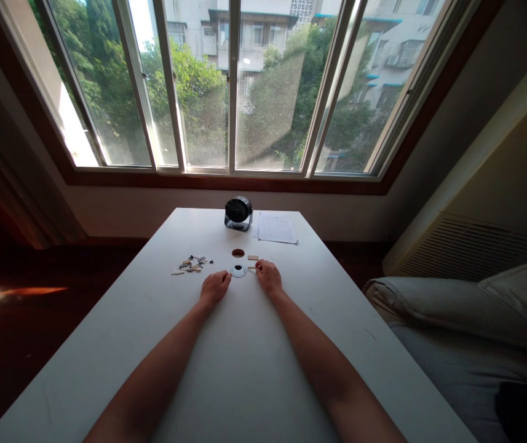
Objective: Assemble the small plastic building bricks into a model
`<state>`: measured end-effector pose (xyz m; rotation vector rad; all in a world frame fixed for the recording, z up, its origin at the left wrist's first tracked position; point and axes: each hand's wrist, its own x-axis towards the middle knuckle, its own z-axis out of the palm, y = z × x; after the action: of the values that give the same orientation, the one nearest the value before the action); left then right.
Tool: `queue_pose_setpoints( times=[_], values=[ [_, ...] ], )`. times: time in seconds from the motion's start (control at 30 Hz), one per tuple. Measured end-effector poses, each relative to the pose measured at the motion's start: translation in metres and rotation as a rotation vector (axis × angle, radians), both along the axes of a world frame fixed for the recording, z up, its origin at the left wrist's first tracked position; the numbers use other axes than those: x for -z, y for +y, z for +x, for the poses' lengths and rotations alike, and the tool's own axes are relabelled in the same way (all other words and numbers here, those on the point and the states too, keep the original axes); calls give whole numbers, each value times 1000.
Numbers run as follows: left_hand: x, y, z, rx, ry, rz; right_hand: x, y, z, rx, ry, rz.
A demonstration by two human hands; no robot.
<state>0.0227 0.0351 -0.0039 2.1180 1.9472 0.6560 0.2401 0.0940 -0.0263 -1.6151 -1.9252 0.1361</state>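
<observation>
On the far part of the worktop (245,357), found white ring (238,271) lying flat, midway between left and right edges. Observed right grip (269,278) pinched on slim tan piece (251,267), just right of ring. Observed left grip (216,287) curled at ring's left side; cannot tell whether clamped on anything. Noted scattered small parts (192,265) toward left edge, black device (238,212) near far edge, papers (277,229) near far right corner.

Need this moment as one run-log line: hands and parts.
left hand: curled, beside white ring, contact unclear | right hand: at tan strip, grip unclear | small parts: loose cluster, left of ring
</observation>
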Motion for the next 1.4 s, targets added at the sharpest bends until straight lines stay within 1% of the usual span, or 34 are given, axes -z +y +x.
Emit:
queue_pose_setpoints(
  times=[0.17, 0.23, 0.5, 0.77, 1.03, 1.4],
  values=[
    [1, 0, 0, 27, 3, 7, 0, 0, 2, 84, -66, 4],
    [0, 0, 0, 27, 6, 0, 0, -1, 1, 90, -71, 11],
    [-4, -3, 2, 30, 7, -7, -6, -14, -10, -50, -123, 47],
    [-10, -6, 4, 22, -11, -22, -12, -20, -14, -135, -134, -4],
    [-7, -4, 3, 40, -7, -9, -7, -16, -13, -136, -126, 48],
    [-9, -5, 3, 37, -5, -19, -1, -11, -14, -150, -193, -3]
  ],
)
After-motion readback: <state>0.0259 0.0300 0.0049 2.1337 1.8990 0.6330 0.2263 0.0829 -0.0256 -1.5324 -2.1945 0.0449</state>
